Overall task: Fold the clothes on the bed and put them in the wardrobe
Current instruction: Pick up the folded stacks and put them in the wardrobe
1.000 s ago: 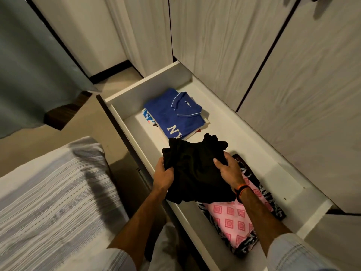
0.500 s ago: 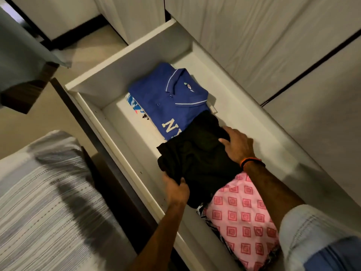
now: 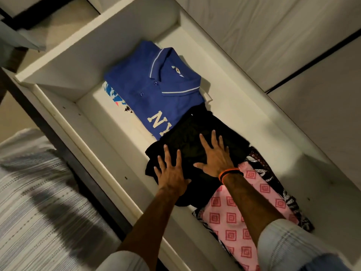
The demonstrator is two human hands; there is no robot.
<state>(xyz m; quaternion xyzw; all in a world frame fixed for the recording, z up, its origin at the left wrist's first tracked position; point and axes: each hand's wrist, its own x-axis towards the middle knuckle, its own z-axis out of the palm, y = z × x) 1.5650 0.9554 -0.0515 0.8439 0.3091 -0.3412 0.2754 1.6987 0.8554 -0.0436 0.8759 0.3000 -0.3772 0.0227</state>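
A folded black garment [image 3: 191, 133] lies in the white wardrobe drawer [image 3: 82, 61], between a folded blue polo shirt [image 3: 156, 90] and a pink patterned garment [image 3: 230, 218]. It overlaps the polo's lower edge. My left hand [image 3: 172, 171] presses flat on its near left part, fingers spread. My right hand [image 3: 214, 155], with an orange band at the wrist, presses flat on its middle. Under the polo a white printed garment [image 3: 117, 102] shows. A black-and-white patterned garment [image 3: 261, 163] lies under the pink one.
The bed with a striped white and grey sheet [image 3: 39, 212] sits at the lower left, close to the drawer's dark front edge [image 3: 58, 133]. Pale wood-grain wardrobe doors [image 3: 273, 45] stand behind the drawer. Bare drawer floor shows at the right [image 3: 312, 182].
I lowered the black garment into the drawer between the polo and the pink piece. Both hands let go of their grip and now lie flat on it. The camera came closer.
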